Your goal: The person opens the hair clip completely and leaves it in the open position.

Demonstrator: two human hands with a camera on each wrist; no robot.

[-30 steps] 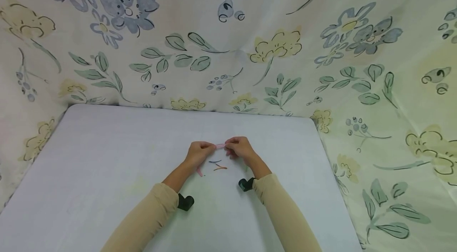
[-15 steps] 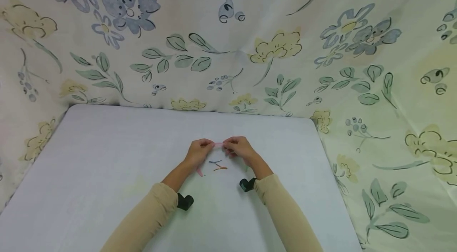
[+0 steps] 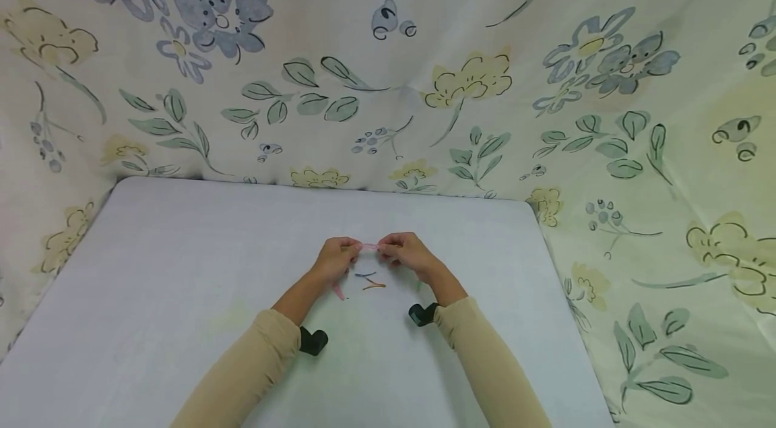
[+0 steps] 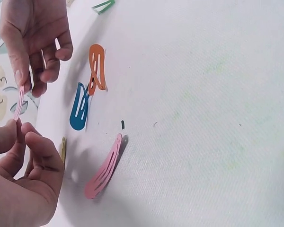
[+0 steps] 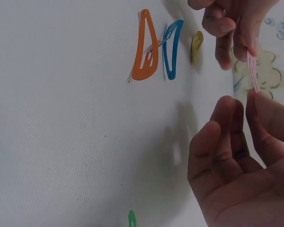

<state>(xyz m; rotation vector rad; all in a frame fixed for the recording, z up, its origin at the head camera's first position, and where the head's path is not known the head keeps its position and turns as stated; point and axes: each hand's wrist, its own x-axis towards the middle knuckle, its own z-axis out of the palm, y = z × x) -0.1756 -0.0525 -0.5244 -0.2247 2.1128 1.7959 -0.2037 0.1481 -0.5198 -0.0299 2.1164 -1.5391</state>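
Lying on the white worktop (image 3: 200, 266), just nearer the body than the gap between the left hand (image 3: 335, 259) and the right hand (image 3: 409, 252), are an orange clip (image 4: 93, 56) and a blue clip (image 4: 76, 121). Their narrow parts meet or cross; whether they are hooked together, I cannot tell. A second pink clip (image 4: 100, 177) rests beside the left wrist, which partly covers it in the head view. Near the left fingers sits a yellow clip (image 5: 196, 46), and near the right wrist a green clip (image 4: 104, 6), cut off by the frame edge in both wrist views. A dark scrap (image 4: 123, 124) lies just beside the second pink clip.

Held up between the hands is a slim pink hair clip (image 4: 20, 101), seen almost edge-on. The left thumb and forefinger pinch one end, the right thumb and fingertips the other; the remaining fingers of each hand bend loosely. The grasped ends are hidden.

The clips are smooth, slotted and tapering, rounded at the wide end. The worktop has a fine woven grain with faint greenish tints. Beyond the hands hangs a creased floral cloth (image 3: 364, 91). Beige sleeves (image 3: 242, 364) run out of frame behind the black wrist mounts (image 3: 313, 342).
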